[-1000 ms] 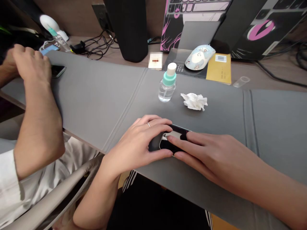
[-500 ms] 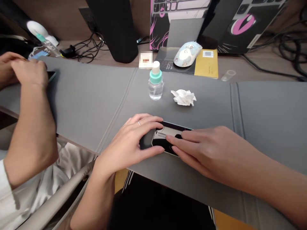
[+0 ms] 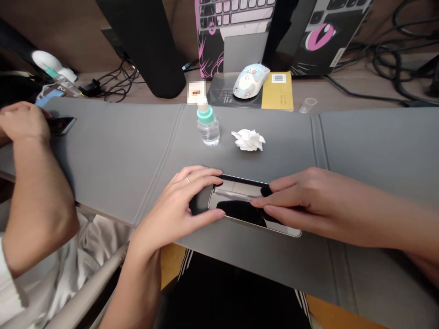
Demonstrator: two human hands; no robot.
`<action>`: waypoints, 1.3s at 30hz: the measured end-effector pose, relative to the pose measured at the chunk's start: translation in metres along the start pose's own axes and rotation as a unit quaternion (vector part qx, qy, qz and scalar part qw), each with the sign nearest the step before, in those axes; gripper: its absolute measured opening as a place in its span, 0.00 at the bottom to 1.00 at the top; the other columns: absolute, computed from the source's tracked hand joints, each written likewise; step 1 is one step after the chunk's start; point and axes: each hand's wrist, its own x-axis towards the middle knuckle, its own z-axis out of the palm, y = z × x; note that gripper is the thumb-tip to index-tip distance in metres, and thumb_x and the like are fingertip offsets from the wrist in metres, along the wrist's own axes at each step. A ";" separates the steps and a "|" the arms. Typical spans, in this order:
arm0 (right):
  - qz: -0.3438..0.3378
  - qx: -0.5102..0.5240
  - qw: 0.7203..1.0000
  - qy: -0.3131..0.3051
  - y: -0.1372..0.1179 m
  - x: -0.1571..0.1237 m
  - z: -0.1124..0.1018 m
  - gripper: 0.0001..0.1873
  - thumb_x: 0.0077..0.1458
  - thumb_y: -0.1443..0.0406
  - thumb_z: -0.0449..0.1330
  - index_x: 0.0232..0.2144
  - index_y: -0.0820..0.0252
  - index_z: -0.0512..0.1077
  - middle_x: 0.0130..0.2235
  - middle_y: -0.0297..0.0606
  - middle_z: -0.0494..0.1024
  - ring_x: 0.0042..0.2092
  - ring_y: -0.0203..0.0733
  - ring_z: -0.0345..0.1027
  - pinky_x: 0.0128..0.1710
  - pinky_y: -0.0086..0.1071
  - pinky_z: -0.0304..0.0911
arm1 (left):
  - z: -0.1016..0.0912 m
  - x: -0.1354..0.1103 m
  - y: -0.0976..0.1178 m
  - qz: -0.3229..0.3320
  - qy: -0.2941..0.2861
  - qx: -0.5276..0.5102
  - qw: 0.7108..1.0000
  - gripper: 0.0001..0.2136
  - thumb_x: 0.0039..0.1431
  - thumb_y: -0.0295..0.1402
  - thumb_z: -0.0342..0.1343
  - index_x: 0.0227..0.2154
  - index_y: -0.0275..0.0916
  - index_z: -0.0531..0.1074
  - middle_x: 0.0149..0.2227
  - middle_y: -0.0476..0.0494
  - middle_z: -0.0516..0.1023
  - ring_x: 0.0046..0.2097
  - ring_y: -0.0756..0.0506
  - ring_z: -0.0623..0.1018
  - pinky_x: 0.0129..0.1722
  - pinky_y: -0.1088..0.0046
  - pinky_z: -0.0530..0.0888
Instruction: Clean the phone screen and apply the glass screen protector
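Note:
A black phone [image 3: 240, 212] with a glossy screen lies flat on the grey desk mat [image 3: 120, 151] near its front edge. My left hand [image 3: 178, 205] clasps the phone's left end, thumb on the near edge and fingers over the far edge; a ring is on one finger. My right hand [image 3: 302, 201] lies on the screen with its fingers stretched out flat, fingertips near the middle of the glass. It holds nothing.
Behind the phone stand a small clear spray bottle [image 3: 207, 130] and a crumpled white tissue [image 3: 248, 140]. Further back are a mouse [image 3: 250, 80], a yellow envelope [image 3: 279, 89] and a laptop [image 3: 233, 27]. At the left, another person's hand [image 3: 24, 123] rests by a second phone [image 3: 61, 124].
My right hand has slid to the right across the screen, uncovering more of the glass. The left hand keeps its hold on the phone's end. The view has shifted.

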 end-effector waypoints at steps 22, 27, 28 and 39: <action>0.086 0.063 0.991 0.084 0.028 -0.035 -0.054 0.17 0.64 0.60 0.57 0.32 0.57 0.84 0.26 0.30 0.72 0.29 0.34 0.64 0.32 0.33 0.58 | -0.002 -0.006 0.008 0.006 -0.011 0.061 0.998 0.17 0.71 0.45 0.62 0.57 0.46 0.74 0.67 0.36 0.74 0.68 0.32 0.73 0.67 0.41 0.73; 0.127 -0.085 0.958 0.242 0.041 -0.029 -0.051 0.17 0.63 0.62 0.56 0.26 0.59 0.80 0.26 0.34 0.73 0.31 0.37 0.64 0.36 0.37 0.53 | -0.012 0.018 0.043 0.025 0.041 0.153 0.987 0.18 0.78 0.44 0.49 0.63 0.44 0.68 0.66 0.35 0.71 0.67 0.35 0.72 0.66 0.47 0.72; 0.117 -0.104 0.959 0.237 0.043 -0.027 -0.049 0.18 0.64 0.61 0.56 0.25 0.59 0.79 0.27 0.34 0.74 0.32 0.38 0.65 0.37 0.37 0.54 | -0.009 0.031 0.051 0.036 0.044 0.184 0.981 0.18 0.79 0.43 0.48 0.63 0.42 0.68 0.65 0.34 0.72 0.66 0.35 0.73 0.66 0.48 0.73; 0.065 -0.121 0.974 0.180 0.041 -0.020 -0.038 0.20 0.69 0.58 0.50 0.27 0.57 0.74 0.30 0.38 0.78 0.32 0.40 0.71 0.36 0.36 0.58 | -0.002 0.104 0.060 -0.029 -0.014 0.284 0.958 0.15 0.73 0.40 0.62 0.55 0.37 0.76 0.55 0.39 0.80 0.51 0.41 0.82 0.52 0.56 0.83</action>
